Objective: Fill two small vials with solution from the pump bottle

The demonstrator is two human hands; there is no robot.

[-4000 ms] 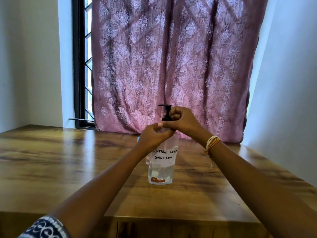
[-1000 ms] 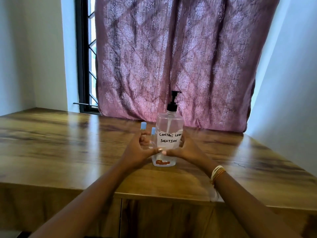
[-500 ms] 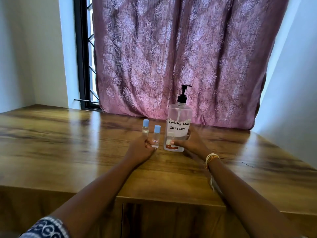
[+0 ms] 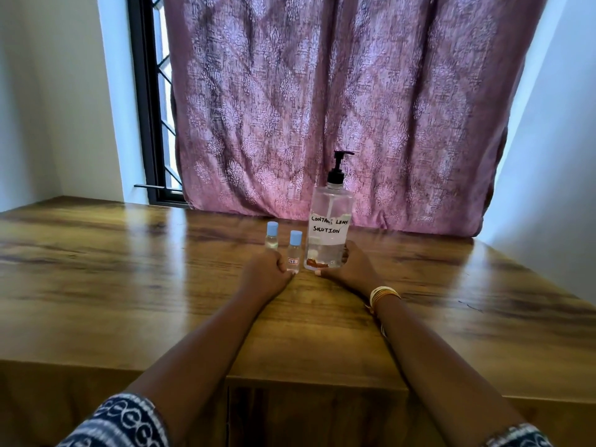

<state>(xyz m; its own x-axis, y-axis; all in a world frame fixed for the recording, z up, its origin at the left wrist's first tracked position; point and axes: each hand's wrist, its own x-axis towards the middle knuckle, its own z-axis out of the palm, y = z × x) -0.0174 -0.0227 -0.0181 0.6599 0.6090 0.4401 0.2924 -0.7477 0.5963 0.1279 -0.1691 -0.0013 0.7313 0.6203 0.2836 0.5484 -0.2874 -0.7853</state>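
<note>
1. The pump bottle [image 4: 329,230] stands upright on the bench [image 4: 129,285], in front of the curtain [image 4: 338,101]. Its label reads "contact lens solution", and liquid shows only in its lower part.
2. Two vials stand upright just left of the bottle, both with blue caps on: the near vial [image 4: 294,252] closest to the bottle, the far vial [image 4: 272,236] a little further left and back.
3. The right hand [image 4: 350,269] cups the bottle's base, fingers curved round it in contact; whether it truly grips, I cannot tell.
4. The left hand [image 4: 267,274] is loosely curled against the near vial's base, touching it.
5. With both caps on and clear liquid seemingly inside, this looks like final tidying.
6. To finish well: release each hand straight back without nudging, since the narrow vials would tip easily, and leave the bottle upright.
</note>
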